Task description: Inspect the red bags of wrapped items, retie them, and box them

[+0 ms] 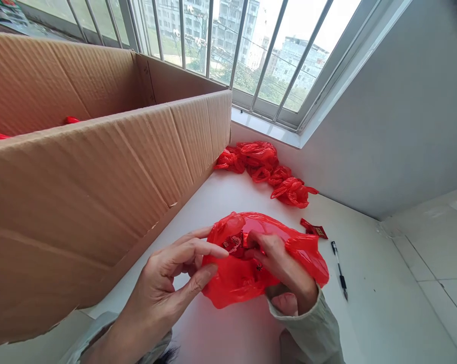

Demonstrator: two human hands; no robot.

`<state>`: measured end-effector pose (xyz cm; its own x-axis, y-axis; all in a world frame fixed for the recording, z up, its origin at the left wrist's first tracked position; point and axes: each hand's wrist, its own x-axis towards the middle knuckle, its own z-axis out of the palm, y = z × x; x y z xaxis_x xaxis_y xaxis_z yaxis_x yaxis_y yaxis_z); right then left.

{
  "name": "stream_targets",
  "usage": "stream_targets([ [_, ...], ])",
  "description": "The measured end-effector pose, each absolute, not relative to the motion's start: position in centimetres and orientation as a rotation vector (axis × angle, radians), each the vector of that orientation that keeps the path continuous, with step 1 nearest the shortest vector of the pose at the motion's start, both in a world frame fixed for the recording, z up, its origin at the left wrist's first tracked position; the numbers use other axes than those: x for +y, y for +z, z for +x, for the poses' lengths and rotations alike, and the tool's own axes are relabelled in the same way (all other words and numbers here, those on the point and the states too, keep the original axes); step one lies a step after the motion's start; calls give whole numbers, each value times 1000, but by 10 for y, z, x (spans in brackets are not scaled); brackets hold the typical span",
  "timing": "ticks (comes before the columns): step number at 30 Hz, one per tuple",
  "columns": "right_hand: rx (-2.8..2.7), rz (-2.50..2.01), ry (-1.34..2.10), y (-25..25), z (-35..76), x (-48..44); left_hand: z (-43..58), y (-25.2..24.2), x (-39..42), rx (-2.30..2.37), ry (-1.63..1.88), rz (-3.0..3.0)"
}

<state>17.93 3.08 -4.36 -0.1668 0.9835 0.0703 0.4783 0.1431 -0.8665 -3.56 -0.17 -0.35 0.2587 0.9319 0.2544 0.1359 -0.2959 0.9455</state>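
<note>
A red plastic bag (pixel 228 288) lies on the white table with its mouth open toward me. My left hand (pixel 175 268) is at the bag's left edge, thumb and fingers apart, with the fingertips touching or just over the rim. Inside the bag, my right hand (pixel 274 253) reaches down with its fingers curled among small red packets (pixel 234 244) with printed patterns. Whatever its fingertips pinch is hidden by the hand and the red film. Beyond the bag lies a small dark-red packet (pixel 314 229) on the table, with a black pen (pixel 340 273) to its right.
A large open cardboard box (pixel 110 202) stands on the left, with bits of red plastic inside. Several knotted red bags (pixel 259 156) are heaped along the wall at the back. Behind them is a barred window (pixel 247 55); a grey wall (pixel 403 116) borders the table's right.
</note>
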Motion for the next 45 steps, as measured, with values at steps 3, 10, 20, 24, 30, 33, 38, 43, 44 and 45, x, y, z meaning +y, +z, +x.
stream_targets([
  [3,-1972,-1406,922,-32,186,39,-35,-4,-1,981,1158,1630],
  [10,-2244,-1496,996,-4,202,25,-43,-5,-3,1004,1135,1677],
  [20,-2236,-1634,348,39,249,-28,-51,0,-8,1079,1089,1908],
  [24,-1887,-1819,-302,43,259,-32,-50,2,-2,1036,1122,1804],
  [30,-1829,-1982,197,39,267,-25,-39,14,16,1004,1264,1492],
  [33,-1534,-1931,249,40,274,-29,-34,26,26,1024,1426,1331],
  [38,-954,-1531,258,40,273,-31,-28,51,38,968,1726,1205],
  [43,-1054,-1508,498,37,274,-18,-29,47,48,990,1487,1581],
  [44,-1089,-1527,537,38,276,-17,-32,43,49,1017,1433,1689],
  [45,-1120,-1547,569,39,278,-16,-35,38,48,1057,1407,1794],
])
